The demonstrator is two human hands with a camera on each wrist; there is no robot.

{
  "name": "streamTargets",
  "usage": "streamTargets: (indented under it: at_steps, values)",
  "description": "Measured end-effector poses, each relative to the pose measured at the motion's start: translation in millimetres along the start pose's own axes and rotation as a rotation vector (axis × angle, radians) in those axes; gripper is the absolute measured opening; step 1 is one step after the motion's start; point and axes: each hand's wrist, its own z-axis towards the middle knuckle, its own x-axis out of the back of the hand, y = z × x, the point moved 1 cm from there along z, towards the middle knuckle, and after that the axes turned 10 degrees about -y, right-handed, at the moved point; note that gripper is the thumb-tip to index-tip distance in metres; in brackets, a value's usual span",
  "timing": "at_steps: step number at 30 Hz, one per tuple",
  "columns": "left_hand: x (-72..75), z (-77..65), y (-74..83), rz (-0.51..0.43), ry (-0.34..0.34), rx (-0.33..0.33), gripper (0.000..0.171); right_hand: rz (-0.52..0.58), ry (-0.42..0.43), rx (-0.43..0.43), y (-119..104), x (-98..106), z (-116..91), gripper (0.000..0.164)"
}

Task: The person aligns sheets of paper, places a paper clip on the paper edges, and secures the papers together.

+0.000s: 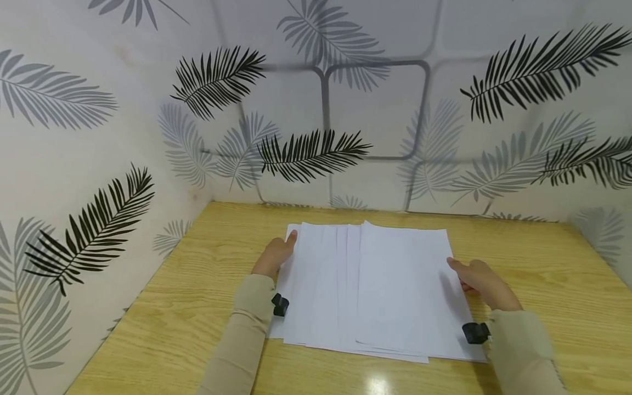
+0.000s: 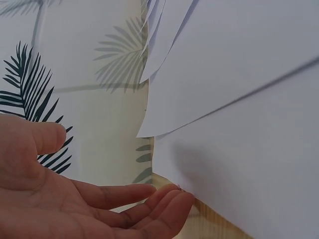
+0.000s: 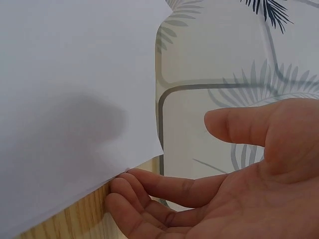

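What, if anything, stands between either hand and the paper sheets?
Nothing visible does. The left hand is at the left edge of the paper sheets, the right hand at their right edge.

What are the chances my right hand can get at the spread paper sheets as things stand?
Probably good: your right hand has its fingertips at the paper sheets' edge, and nothing visible blocks the way.

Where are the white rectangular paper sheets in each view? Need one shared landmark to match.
Head: white rectangular paper sheets fanned at lower centre, between the left hand and right hand.
Left wrist: sheets fill most of the right half.
Right wrist: sheets fill most of the left half.
Shared landmark: yellow wood-grain table, showing at bottom centre in left wrist, lower left in right wrist.
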Motion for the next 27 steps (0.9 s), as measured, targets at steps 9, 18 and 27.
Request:
streamTargets:
  at_steps: [9, 18, 27]
  values:
    - [-1.4, 6.0, 2.5, 0.053, -0.006, 0.023, 0.073, 0.019, -0.019, 0.049, -3.6, -3.9, -0.6, 0.052]
    - [-5.8, 7.9, 1.6, 0.052, 0.021, 0.011, 0.073, 0.026, -0.012, 0.006, -9.8, -8.0, 3.3, 0.054]
    - [-11.1, 6.1, 5.0, -0.007, 0.012, 0.005, 0.072, 0.024, -0.018, 0.018, -13.7, -12.2, 5.3, 0.056]
